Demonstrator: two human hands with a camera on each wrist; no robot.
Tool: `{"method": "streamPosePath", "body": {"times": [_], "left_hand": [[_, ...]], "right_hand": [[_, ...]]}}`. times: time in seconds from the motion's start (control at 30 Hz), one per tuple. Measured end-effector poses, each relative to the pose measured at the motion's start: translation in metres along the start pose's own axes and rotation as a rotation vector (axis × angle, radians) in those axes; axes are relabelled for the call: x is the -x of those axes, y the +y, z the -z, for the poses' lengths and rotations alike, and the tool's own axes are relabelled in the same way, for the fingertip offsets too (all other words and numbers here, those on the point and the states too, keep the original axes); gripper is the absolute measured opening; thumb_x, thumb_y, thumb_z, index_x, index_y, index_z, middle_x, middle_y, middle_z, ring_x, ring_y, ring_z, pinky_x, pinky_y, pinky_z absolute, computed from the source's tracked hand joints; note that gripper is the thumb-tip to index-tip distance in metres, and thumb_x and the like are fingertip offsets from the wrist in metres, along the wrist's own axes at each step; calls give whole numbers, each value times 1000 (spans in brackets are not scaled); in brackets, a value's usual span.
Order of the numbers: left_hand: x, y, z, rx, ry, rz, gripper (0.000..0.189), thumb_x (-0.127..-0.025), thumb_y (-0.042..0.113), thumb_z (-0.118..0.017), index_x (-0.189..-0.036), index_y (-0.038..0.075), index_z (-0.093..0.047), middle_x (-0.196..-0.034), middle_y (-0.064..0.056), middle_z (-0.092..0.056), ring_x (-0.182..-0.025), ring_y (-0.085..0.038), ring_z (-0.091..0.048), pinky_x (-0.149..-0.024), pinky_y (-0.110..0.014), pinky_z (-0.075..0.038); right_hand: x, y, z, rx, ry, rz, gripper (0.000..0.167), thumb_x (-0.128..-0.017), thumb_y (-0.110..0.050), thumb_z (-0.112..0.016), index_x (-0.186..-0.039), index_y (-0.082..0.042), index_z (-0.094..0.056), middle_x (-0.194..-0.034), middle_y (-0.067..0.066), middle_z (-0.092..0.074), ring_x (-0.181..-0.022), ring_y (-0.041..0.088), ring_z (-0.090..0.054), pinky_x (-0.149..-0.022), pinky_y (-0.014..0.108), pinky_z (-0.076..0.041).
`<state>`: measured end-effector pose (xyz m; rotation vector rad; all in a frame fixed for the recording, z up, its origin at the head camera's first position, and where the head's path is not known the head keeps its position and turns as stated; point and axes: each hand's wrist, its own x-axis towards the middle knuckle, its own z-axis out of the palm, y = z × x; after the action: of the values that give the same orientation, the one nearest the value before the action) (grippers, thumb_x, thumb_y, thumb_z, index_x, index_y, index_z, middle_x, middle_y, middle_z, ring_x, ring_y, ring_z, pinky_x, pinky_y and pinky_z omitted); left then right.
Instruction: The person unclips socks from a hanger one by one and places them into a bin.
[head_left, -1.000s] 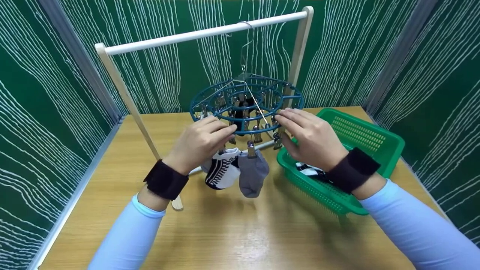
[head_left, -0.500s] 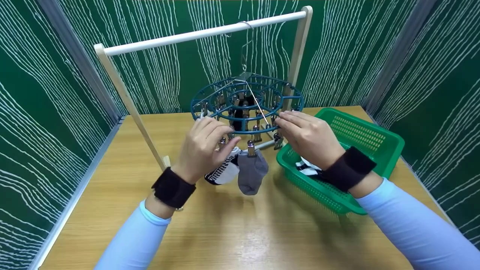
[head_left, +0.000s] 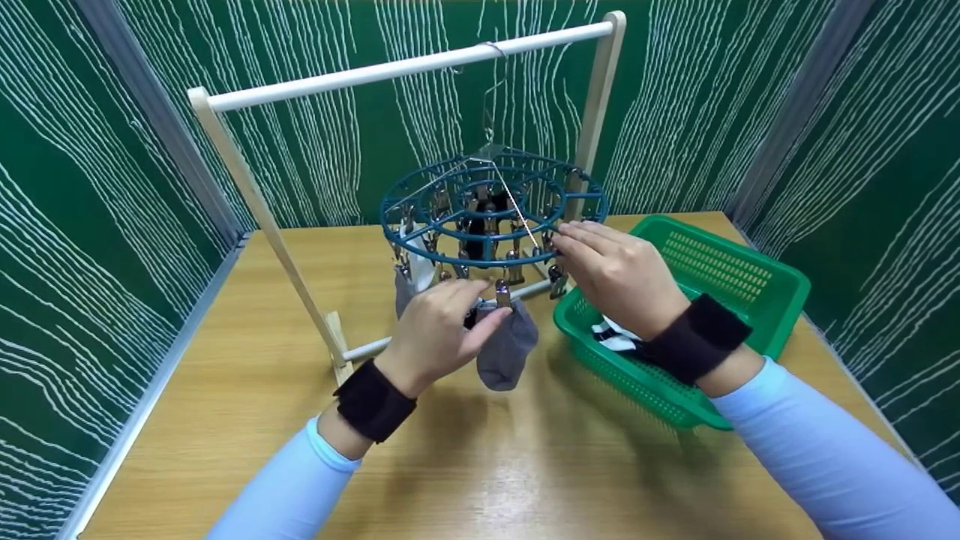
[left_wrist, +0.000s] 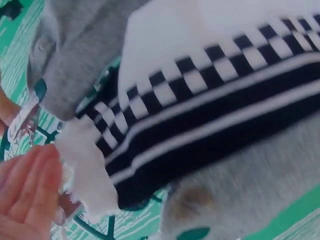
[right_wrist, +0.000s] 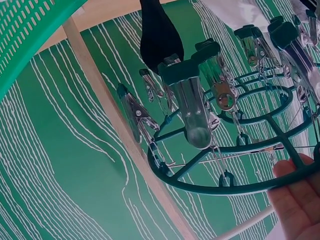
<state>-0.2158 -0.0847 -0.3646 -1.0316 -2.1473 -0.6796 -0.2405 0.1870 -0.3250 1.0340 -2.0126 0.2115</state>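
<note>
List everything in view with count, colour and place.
Drying stand: one, white rails, wooden legs, on table
Round clip hanger: one, dark teal, hooked on rail
Metal clips: many, silver, on hanger
Gray socks: at least two, gray, hanging front and left
Checkered sock: one, black and white, between gray socks
White cloth: at least one, white, hanging left
Black cloth: at least one, black, hanging farther back
Basket: one, green, right
Striped cloth: count unclear, black and white, in basket
Table: one, light brown, underneath
Wall panels: three, green with white streaks, around
Corner posts: two, gray, back corners
Sleeves: two, light blue, forearms
Wristbands: two, black, wrists
Left hand: one, by socks
Right hand: one, gripping hanger
</note>
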Motion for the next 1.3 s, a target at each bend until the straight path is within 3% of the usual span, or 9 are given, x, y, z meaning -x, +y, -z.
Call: {"method": "streamPosePath", "body": {"times": [0.17, 0.3, 0.5, 0.8, 1.07, 1.3], "left_hand": [[-7, 3, -2, 187, -114, 211, 32, -102, 21, -79, -117, -7, -72, -107, -21, -80, -95, -34, -78, -85, -46, -66], [-13, 4, -3, 219, -171, 275, 37, -104, 22, -75, -124, -9, -72, -113, -23, -80, -101, -35, -78, -86, -49, -65], [-15, 3, -5, 197, -182, 246, 32, -106, 20, -72, -124, -6, -75, -113, -19, -81, -101, -35, -78, -88, -50, -64], [-19, 2, -7, 357, -127, 290, 24, -102, 14, -77, -114, -7, -78, -107, -18, -83, -95, -28, -82, -83, -44, -68], [-21, 4, -6, 330, -115, 291, 23, -100, 14, -79, -110, -6, -79, -103, -18, -83, -89, -28, -82, -81, -44, -68], [-20, 1, -7, 325, -114, 294, 24, -100, 14, -79, -112, -7, -78, -107, -20, -83, -93, -29, -83, -85, -41, -68]], "right_hand": [[1, -1, 0, 1, -2, -1, 23, -95, 3, -79, -117, 8, -78, -117, 27, -79, -108, 42, -80, -93, 54, -65], [2, 0, -1, 5, 1, -4, 22, -95, 2, -80, -117, 8, -79, -117, 28, -79, -107, 43, -80, -93, 54, -65], [3, 0, -1, -2, 4, -11, 22, -96, 0, -80, -117, 7, -79, -117, 27, -80, -109, 42, -79, -94, 54, -65], [6, 0, -2, -4, 32, -27, 23, -94, 1, -81, -117, 6, -79, -117, 25, -80, -111, 41, -79, -96, 53, -64], [13, -7, 6, -23, 49, -88, 35, -93, -5, -85, -124, 8, -77, -125, 27, -78, -119, 43, -76, -100, 56, -62], [30, -20, 12, -68, 114, -133, 39, -86, -3, -90, -120, 8, -77, -120, 27, -79, -108, 43, -78, -92, 57, -65]]}}
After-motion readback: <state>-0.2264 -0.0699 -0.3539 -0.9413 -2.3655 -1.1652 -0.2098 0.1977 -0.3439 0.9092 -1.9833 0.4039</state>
